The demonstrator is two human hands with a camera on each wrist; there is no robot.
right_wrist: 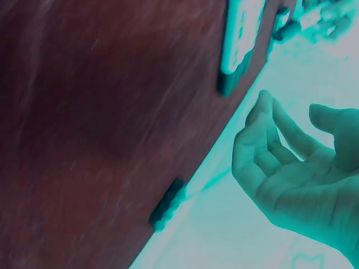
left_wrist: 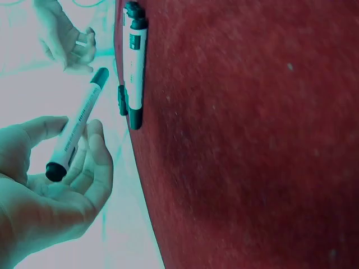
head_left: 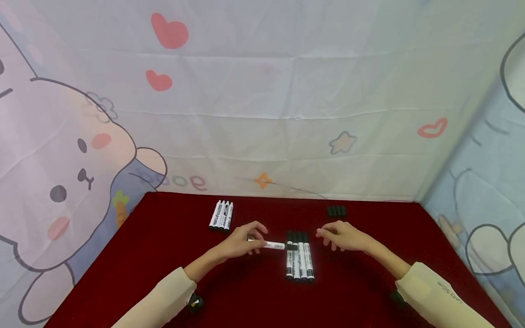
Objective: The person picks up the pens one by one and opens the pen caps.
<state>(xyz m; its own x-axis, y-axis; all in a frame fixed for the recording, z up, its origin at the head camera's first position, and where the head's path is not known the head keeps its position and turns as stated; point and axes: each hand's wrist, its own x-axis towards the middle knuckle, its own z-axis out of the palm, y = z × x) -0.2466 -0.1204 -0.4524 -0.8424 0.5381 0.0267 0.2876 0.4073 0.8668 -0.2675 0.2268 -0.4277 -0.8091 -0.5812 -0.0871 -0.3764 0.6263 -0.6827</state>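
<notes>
My left hand pinches a white marker between thumb and fingers, its black cap pointing right. In the head view that cap overlaps a row of capped white markers lying side by side on the table. The left wrist view shows the held marker tilted, with a black end at the bottom. On the right of the row, my right hand hovers with loosely bent fingers. Nothing is between its thumb and fingers in the right wrist view, where the hand shows the palm side.
Several uncapped white markers lie together at the back left of the dark red tabletop. A small row of black caps sits at the back right. A printed cloth hangs behind the table.
</notes>
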